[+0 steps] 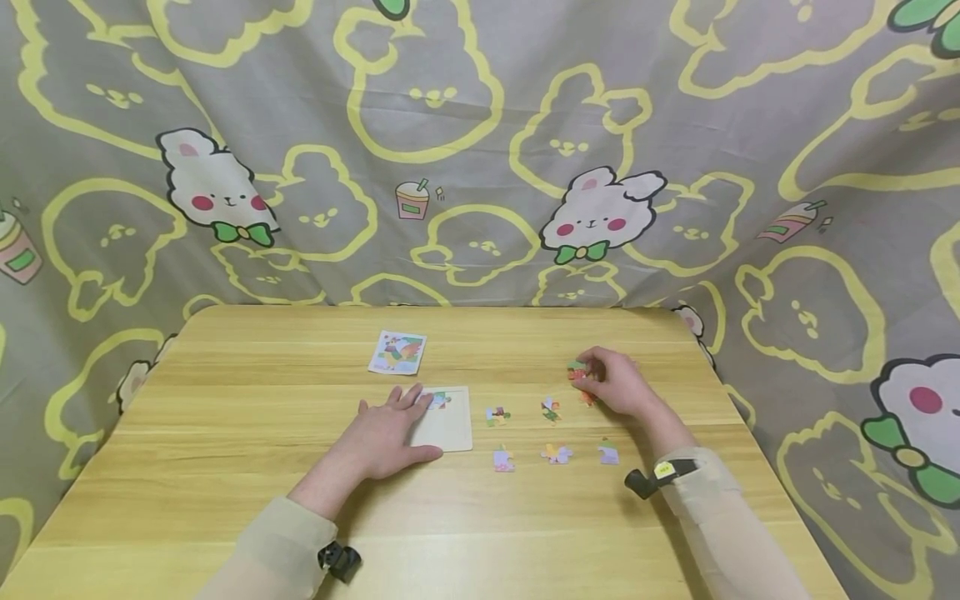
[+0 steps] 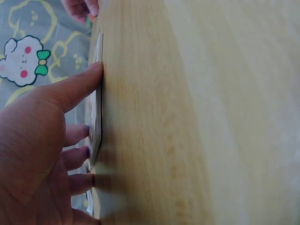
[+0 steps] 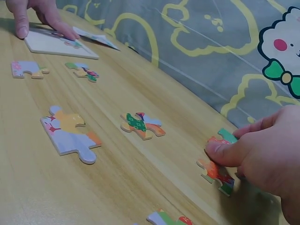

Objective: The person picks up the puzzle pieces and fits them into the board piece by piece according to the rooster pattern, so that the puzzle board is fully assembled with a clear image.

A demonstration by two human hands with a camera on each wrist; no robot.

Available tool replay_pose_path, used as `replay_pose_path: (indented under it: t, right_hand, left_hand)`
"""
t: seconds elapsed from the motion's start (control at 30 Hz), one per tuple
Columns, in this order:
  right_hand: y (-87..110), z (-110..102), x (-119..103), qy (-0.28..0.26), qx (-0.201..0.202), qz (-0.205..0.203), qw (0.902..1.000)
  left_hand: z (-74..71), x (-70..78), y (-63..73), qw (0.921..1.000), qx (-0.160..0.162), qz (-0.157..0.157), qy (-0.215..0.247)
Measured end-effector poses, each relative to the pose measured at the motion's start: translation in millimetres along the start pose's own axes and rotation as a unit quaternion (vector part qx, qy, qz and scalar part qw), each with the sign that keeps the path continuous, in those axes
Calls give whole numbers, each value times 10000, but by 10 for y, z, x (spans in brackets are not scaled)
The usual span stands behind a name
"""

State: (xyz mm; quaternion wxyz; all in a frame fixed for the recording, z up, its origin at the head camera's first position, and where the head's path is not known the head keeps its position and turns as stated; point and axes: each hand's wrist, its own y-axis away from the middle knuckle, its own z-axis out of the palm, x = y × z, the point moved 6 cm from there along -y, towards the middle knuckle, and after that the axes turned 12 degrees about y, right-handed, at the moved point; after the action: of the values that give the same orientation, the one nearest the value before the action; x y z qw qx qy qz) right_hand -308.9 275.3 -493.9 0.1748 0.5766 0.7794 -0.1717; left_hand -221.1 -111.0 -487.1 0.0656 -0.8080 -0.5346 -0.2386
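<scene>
Red-and-green jigsaw piece part hidden by thumb and fingers of right hand; full outline unreadable, can't tell if it's off the table. Another piece cut off at bottom edge of right wrist view. Left hand covers left side of white puzzle tray; print on the fitted piece near tray's top too small to read.

Red-and-green piece is pinched at right hand's fingertips, right of tray, well apart from it. Orange jigsaw piece just beside it, near the thumb. Left hand fingers spread, fingertips on tray, thumb at its near edge.

Held piece: red-orange print, green end. Tray: flat, pale, square, raised rim. Picture card behind tray, coloured drawing.
</scene>
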Motion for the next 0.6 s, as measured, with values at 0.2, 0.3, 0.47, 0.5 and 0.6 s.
replay_pose_path:
  t: [0.2,0.3,0.47,0.5,0.6]
  right_hand:
    - [13,5,-20,-208,79,-157,9996]
    - [26,7,-23,-334,71,-211,9992]
    - [32,19,-38,-434,67,-231,9988]
    - [34,20,-45,-442,76,-221,9987]
    - [45,11,-86,-444,127,-213,9987]
  left_hand:
    - [-8,3,4,10000,-12,1,-7]
    - [-15,11,5,10000,-8,10,-8]
    - [-17,15,11,10000,-7,0,-6]
    - [-16,15,13,10000,-11,-6,1]
    - [-12,16,16,10000,-25,-12,12]
